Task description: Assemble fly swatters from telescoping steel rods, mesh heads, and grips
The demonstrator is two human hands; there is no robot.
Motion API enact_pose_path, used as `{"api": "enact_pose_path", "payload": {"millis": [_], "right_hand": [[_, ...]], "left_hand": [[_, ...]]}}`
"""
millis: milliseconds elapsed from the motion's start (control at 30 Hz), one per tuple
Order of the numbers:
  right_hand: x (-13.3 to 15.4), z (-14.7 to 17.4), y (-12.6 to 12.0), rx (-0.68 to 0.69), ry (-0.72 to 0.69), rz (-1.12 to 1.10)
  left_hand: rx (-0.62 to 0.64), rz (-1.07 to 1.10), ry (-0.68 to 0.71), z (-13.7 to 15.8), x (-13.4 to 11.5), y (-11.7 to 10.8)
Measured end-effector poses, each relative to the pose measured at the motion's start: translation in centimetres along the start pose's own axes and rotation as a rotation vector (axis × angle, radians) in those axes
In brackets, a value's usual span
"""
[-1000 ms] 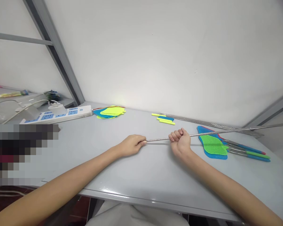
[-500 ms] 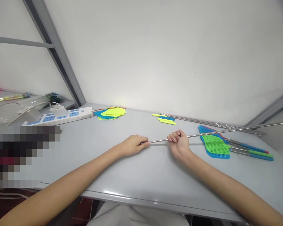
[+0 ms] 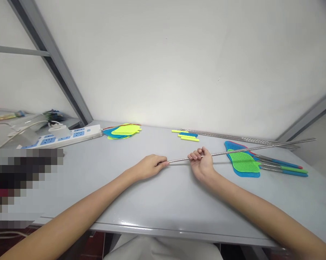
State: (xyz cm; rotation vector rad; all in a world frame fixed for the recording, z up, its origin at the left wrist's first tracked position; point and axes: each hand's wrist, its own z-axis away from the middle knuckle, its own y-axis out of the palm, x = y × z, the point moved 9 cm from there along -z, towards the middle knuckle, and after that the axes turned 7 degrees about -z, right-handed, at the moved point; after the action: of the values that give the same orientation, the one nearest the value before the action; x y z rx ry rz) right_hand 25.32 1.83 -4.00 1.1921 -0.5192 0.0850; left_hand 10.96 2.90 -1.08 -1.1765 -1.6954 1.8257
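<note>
A long thin metal rod (image 3: 233, 151) runs from my left hand (image 3: 152, 167) through my right hand (image 3: 201, 163) and out to the right. My left hand is closed on its near end, which the fingers hide. The right hand, palm turned up, has its fingers curled around the rod. Beyond that hand the rod passes above a group of fly swatters with blue and green heads (image 3: 245, 161). Their metal shafts end in blue and green grips (image 3: 294, 169). Behind my hands lie several yellow and blue handle sleeves (image 3: 189, 135).
More metal rods (image 3: 239, 138) lie along the wall behind. Loose yellow and blue swatter heads (image 3: 123, 131) rest at the back left, beside a white power strip (image 3: 71, 137) with cables. A grey metal frame post (image 3: 60, 68) rises at left. The table's front edge (image 3: 152, 231) is near my lap.
The view has shifted slightly, so most things appear a little farther left. Both hands keep their hold on the rod, with little visible movement along it.
</note>
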Motion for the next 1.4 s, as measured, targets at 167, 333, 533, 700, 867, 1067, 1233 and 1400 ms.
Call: {"api": "enact_pose_path", "payload": {"millis": [167, 333, 533, 700, 867, 1067, 1233, 1400], "right_hand": [[-0.3, 0.0, -0.4, -0.031, -0.010, 0.037], [0.3, -0.2, -0.4, -0.058, -0.016, 0.065], [1.4, -0.9, 0.6, -0.047, 0.010, 0.105], [3.6, -1.6, 1.8, -0.042, -0.008, 0.091], [5.8, -2.1, 3.1, -0.013, 0.018, 0.076], [6.9, -0.5, 4.8, -0.014, 0.172, 0.189], [8.2, 1.1, 6.7, 0.062, 0.204, 0.244], [8.7, 2.4, 7.8, 0.145, 0.220, 0.324]], "left_hand": [[-0.039, 0.000, -0.037, 0.0, 0.2, -0.4], [-0.038, 0.017, -0.049, 0.0, 0.2, -0.4], [-0.049, 0.027, -0.048, -0.1, 0.0, -0.5], [-0.046, 0.034, -0.039, -0.1, -0.2, -0.5], [-0.042, 0.063, -0.037, -0.1, -0.3, -0.6], [-0.012, 0.185, -0.019, 0.1, -1.3, -0.4], [-0.006, 0.259, 0.008, 0.3, -2.9, -0.3], [0.007, 0.286, 0.007, 0.4, -3.6, -0.5]]}}
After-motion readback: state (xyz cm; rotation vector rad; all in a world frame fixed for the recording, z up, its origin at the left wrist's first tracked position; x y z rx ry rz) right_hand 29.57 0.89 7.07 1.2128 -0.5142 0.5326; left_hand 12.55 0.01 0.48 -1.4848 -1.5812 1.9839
